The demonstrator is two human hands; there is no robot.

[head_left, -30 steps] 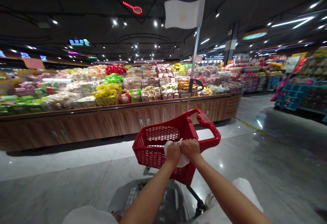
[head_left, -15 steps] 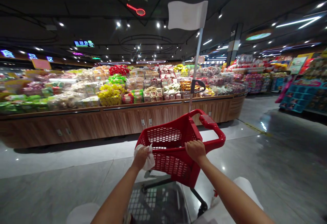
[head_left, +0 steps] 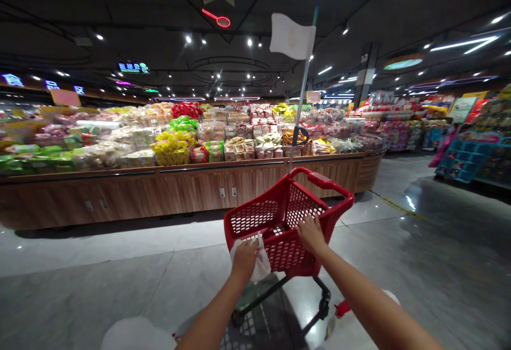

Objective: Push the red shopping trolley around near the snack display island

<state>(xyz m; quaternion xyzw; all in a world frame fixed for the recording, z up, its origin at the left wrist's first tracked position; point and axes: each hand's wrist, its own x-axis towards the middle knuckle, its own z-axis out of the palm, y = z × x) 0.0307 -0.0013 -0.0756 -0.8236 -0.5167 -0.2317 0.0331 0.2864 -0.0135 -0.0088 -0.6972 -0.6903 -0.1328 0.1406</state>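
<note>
While the red, hole-sided cart (head_left: 291,257) stands before the wooden counter (head_left: 191,190), we clutch a crumpled white cloth (head_left: 261,266) in our left hand (head_left: 244,259) at its near side; our right hand (head_left: 311,234), arm (head_left: 359,281) outstretched, lies over its rim (head_left: 281,237), grip unclear.

A long wood-grain counter (head_left: 123,193), rounded at its right end, bears heaped packaged goods: yellow packets (head_left: 173,148) stand near the front edge, green packets (head_left: 183,123) behind them, and red packets (head_left: 187,109) farther back. Overhead, a dark ceiling (head_left: 131,4) carries small spotlights (head_left: 188,39) and a red neon outline (head_left: 216,18); a lit blue sign (head_left: 131,67) hangs at left. At right are a column (head_left: 364,76) and a blue rack (head_left: 463,154). A yellow strip (head_left: 395,205) crosses the glossy gray floor (head_left: 80,281).
</note>
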